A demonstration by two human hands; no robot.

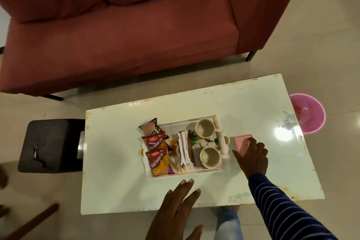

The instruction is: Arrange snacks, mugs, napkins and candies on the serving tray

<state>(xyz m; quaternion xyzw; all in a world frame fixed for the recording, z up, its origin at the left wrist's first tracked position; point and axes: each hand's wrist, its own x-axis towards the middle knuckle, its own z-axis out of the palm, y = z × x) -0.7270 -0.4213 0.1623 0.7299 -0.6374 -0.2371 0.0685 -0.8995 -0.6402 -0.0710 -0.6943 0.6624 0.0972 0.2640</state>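
Reaching with my right hand [253, 159], I curl my fingers [251, 142] over the pink box [242, 143] beside the serving tray [187, 174] near the table's [120, 191] middle; my left hand [175, 206] hovers relaxed, holding nothing.

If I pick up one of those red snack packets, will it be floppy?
Probably. The front snack packet looks like thin crinkled foil, puffed with air, so it should feel light and bend easily. It leans on the tray rim, so a nudge may topple it.
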